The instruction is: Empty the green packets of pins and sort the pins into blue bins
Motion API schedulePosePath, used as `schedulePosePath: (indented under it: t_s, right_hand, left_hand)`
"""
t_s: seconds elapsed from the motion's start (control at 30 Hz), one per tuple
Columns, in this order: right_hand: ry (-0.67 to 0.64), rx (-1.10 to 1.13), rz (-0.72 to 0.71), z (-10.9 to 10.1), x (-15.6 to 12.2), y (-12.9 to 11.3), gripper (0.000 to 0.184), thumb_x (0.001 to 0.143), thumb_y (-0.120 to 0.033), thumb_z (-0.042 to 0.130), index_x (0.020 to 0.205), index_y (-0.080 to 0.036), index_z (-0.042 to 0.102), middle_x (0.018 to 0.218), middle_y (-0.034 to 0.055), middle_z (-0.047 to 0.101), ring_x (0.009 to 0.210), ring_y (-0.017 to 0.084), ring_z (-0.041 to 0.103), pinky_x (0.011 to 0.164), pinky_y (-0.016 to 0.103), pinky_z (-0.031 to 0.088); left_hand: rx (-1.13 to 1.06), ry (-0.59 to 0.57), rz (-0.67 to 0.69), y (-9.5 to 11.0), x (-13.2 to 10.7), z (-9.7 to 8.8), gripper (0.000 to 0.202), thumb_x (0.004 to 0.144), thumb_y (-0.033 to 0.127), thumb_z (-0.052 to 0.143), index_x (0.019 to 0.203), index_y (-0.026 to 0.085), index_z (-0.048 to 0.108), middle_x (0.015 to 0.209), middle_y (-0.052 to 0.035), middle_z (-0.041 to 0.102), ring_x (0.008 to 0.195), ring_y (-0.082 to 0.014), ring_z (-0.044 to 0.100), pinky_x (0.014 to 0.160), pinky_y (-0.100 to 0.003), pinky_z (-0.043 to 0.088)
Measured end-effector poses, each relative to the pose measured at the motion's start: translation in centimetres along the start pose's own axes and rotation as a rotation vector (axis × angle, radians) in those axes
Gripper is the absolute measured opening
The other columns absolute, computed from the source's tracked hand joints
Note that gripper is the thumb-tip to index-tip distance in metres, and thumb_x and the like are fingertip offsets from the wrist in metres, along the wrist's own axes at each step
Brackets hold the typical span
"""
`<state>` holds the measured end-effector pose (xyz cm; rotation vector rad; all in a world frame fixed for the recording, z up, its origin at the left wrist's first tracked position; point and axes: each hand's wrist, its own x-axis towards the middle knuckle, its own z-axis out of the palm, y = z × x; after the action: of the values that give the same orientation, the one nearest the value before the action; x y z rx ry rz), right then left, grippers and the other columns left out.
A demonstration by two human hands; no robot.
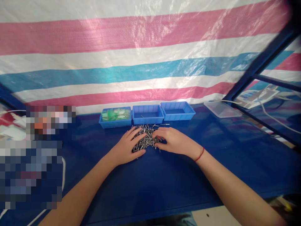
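A heap of small silvery metal pins, which look like blind rivets, lies on the dark blue tabletop. My left hand rests over the heap's left side, fingers spread and thumb stretched along its near edge. On the right side, my right hand touches the heap with curved fingers; its thumb and forefinger stand apart. I see nothing gripped in either hand, though the right hand's inner fingers are partly hidden. One loose pin lies just behind the right hand.
Behind the heap stand three blue bins in a row: the left bin holds green and clear packets, the middle bin a single pin, the right bin shows bare walls. A clear plastic lid lies right. Striped sheeting hangs behind.
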<state>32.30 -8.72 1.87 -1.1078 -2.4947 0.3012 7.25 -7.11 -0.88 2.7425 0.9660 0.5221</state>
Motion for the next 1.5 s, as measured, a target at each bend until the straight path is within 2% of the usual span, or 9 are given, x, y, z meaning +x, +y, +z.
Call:
schedulePosePath:
  t_s: [0.13, 0.33, 0.6, 0.73, 0.83, 0.97, 1.13, 1.33, 1.5]
  right_hand:
    - [0.113, -0.055, -0.028, 1.3, 0.8, -1.2, 0.015, 0.087, -0.027, 0.06, 0.099, -0.02, 0.065, 0.093, 0.0063, 0.065, 0.088, 0.021, 0.06, 0.08, 0.034, 0.046]
    - [0.145, -0.187, 0.068, 3.4, 1.7, -2.3, 0.017, 0.093, -0.022, 0.05, 0.087, -0.019, 0.065, 0.088, 0.0061, 0.064, 0.082, 0.02, 0.058, 0.075, 0.034, 0.043]
    - [0.235, -0.129, 0.157, 3.9, 1.4, -2.0, 0.014, 0.09, -0.02, 0.053, 0.082, -0.019, 0.065, 0.085, 0.007, 0.064, 0.083, 0.022, 0.058, 0.074, 0.035, 0.044]
    - [0.413, 0.173, 0.203, 3.6, 1.4, -2.4, 0.014, 0.091, -0.02, 0.052, 0.083, -0.02, 0.063, 0.085, 0.0059, 0.064, 0.082, 0.02, 0.058, 0.075, 0.034, 0.046]
    - [0.451, 0.442, 0.224, 3.4, 1.3, -3.0, 0.011, 0.091, -0.023, 0.054, 0.085, -0.021, 0.063, 0.082, 0.0034, 0.064, 0.079, 0.017, 0.059, 0.072, 0.03, 0.047]
    - [0.456, 0.538, 0.187, 3.2, 1.2, -3.9, 0.011, 0.091, -0.024, 0.055, 0.087, -0.021, 0.064, 0.084, 0.0029, 0.066, 0.08, 0.016, 0.059, 0.076, 0.031, 0.047]
    - [0.461, 0.589, 0.227, 3.1, 1.1, -4.5, 0.011, 0.088, -0.024, 0.06, 0.096, -0.021, 0.066, 0.093, 0.0035, 0.07, 0.084, 0.016, 0.062, 0.078, 0.031, 0.049]
    - [0.527, 0.702, 0.263, 3.3, 1.1, -4.4, 0.008, 0.085, -0.023, 0.063, 0.091, -0.021, 0.068, 0.088, 0.0018, 0.072, 0.079, 0.015, 0.065, 0.074, 0.028, 0.051]
    - [0.566, 0.638, 0.19, 2.8, 0.7, -5.1, 0.006, 0.084, -0.023, 0.065, 0.089, -0.02, 0.065, 0.084, 0.0012, 0.069, 0.077, 0.014, 0.063, 0.072, 0.026, 0.05]
  left_hand:
    - [-0.044, 0.012, -0.054, 0.0, 0.0, 0.4, 0.059, 0.084, 0.038, 0.062, 0.138, 0.021, 0.045, 0.149, -0.0131, 0.04, 0.142, -0.0335, 0.026, 0.113, -0.058, 0.027]
    - [-0.034, 0.064, -0.147, 0.7, 0.1, 0.1, 0.05, 0.086, 0.026, 0.055, 0.134, 0.022, 0.046, 0.15, -0.0104, 0.038, 0.145, -0.0343, 0.019, 0.114, -0.063, 0.019]
    - [-0.064, 0.315, -0.115, 1.0, 0.7, 0.7, 0.026, 0.09, 0.026, 0.054, 0.115, 0.02, 0.061, 0.126, -0.0093, 0.059, 0.133, -0.0269, 0.039, 0.113, -0.047, 0.034]
    - [-0.124, 0.437, -0.212, 1.6, 0.8, 0.6, 0.025, 0.085, 0.029, 0.064, 0.109, 0.022, 0.063, 0.111, -0.0075, 0.065, 0.115, -0.0256, 0.053, 0.103, -0.046, 0.042]
    - [-0.3, 0.42, -0.284, 2.7, 0.8, 0.2, 0.021, 0.083, 0.03, 0.067, 0.102, 0.021, 0.064, 0.097, -0.0037, 0.069, 0.092, -0.0196, 0.063, 0.087, -0.035, 0.051]
    - [-0.432, 0.443, -0.341, 3.9, 0.7, -0.2, 0.008, 0.087, 0.027, 0.062, 0.091, 0.021, 0.066, 0.085, 0.0006, 0.07, 0.074, -0.0132, 0.063, 0.071, -0.024, 0.05]
    - [-0.417, 0.495, -0.315, 4.4, 0.7, -0.7, 0.007, 0.087, 0.024, 0.062, 0.091, 0.021, 0.067, 0.086, 0.001, 0.071, 0.074, -0.0122, 0.063, 0.072, -0.023, 0.049]
    - [-0.387, 0.516, -0.227, 4.2, 0.8, -0.9, 0.008, 0.088, 0.021, 0.06, 0.092, 0.02, 0.067, 0.089, -0.0012, 0.07, 0.08, -0.0132, 0.064, 0.076, -0.024, 0.05]
    - [-0.427, 0.465, -0.192, 3.6, 0.8, -0.5, 0.011, 0.09, 0.023, 0.058, 0.093, 0.02, 0.069, 0.091, -0.0028, 0.07, 0.084, -0.0146, 0.065, 0.078, -0.026, 0.05]
